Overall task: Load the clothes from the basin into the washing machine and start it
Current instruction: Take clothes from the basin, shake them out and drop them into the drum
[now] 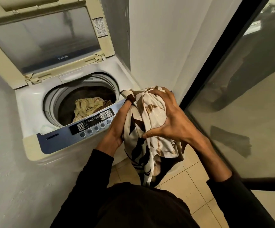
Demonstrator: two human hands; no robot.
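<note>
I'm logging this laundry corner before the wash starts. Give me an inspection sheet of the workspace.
Surface: tiled floor, bare where visible.
Job's things: washing machine with lid raised; yellowish cloth in the drum; patterned garment held beside the control panel, not yet in.
Clutter: nothing seen.
Grippers: left hand and right hand both grip the garment.
Cables: nothing seen.
Surroundings: white wall; glass door at right.

Count: one top-loading washing machine (39,129); two garments in the drum (87,107); one patterned garment (147,122); two hands (117,127).
</note>
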